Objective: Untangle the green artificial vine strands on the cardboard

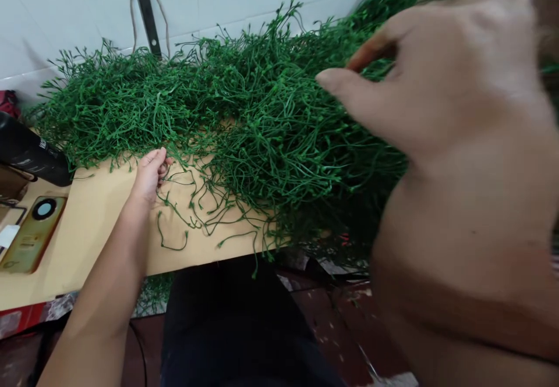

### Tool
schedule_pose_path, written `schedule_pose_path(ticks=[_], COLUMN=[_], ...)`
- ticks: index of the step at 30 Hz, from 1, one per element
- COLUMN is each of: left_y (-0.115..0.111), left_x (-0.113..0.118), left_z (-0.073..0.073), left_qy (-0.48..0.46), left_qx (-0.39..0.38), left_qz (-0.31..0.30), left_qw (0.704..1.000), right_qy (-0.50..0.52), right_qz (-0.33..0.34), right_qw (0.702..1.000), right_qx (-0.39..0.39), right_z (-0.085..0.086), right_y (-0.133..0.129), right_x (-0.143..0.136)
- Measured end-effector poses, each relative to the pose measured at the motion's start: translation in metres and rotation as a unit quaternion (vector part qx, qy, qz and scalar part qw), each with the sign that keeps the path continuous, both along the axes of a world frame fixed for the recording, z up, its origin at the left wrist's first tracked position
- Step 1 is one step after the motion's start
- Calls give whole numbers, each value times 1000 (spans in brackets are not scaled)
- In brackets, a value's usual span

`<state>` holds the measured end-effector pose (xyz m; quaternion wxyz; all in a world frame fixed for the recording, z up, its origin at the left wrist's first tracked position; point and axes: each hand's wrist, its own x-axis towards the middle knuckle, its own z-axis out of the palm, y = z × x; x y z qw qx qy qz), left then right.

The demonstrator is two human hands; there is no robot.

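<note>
Green plastic-looking stems with small branched tips form a long, tangled pile (288,113) across the board. My left hand (152,171) rests at the pile's front left edge, fingers curled together beside some loose stems (174,244); what they hold, if anything, is too small to make out. Large and close to the camera, my right hand (449,73) is raised over the right part of the pile. Its thumb and forefinger come near each other, and a thin green piece shows behind the knuckles. Whether the fingertips grip a stem is unclear.
The tan board (100,218) lies under the pile. At the left are a black bottle (32,148) lying tilted and a gold phone-like box (35,235). A dark metal strip (146,11) stands against the white tiled wall (87,3). Below is a reddish floor (336,323).
</note>
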<state>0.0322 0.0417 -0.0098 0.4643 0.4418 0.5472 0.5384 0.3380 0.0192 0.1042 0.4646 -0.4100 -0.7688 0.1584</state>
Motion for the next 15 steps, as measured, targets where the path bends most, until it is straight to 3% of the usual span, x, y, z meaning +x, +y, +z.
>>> schedule_pose_path(ticks=[2, 4, 10, 13, 15], left_y=[0, 1, -3, -3, -2], left_x=[-1, -1, 4, 5, 5], left_z=[0, 0, 2, 1, 0], left_qy=[0, -6, -8, -8, -13], left_qx=[6, 19, 40, 46, 42], left_qz=[-11, -28, -97, -132, -141], left_qw=[1000, 999, 994, 990, 989], right_qy=[-75, -148, -149, -138, -163], right_qz=[-79, -109, 41, 96, 110], right_qw=[994, 983, 985, 969, 960], right_qx=[29, 16, -79, -182, -199], right_z=[0, -7, -63, -82, -85], right_y=[-4, -4, 27, 43, 48], right_x=[-24, -52, -129, -148, -152])
